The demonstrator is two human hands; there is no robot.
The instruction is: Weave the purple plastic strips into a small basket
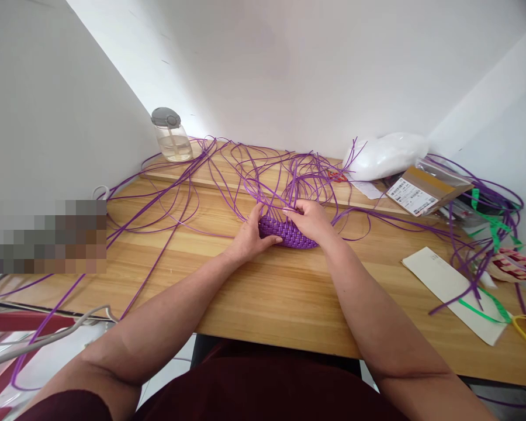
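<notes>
A small purple woven piece, perhaps the start of a basket, lies on the wooden table in front of me. Long loose purple strands fan out from its far edge. My left hand grips the piece at its left end, with the thumb along the near side and the fingers behind. Over its upper right part is my right hand, fingertips pinched together on a purple strand at the far edge. Some of the fingers on both hands are hidden behind the weave and strands.
A lidded water bottle stands at the back left. At the right lie a white plastic bundle, a labelled package, a cream paper, a green tape and more purple strands. Strands trail over the left table edge.
</notes>
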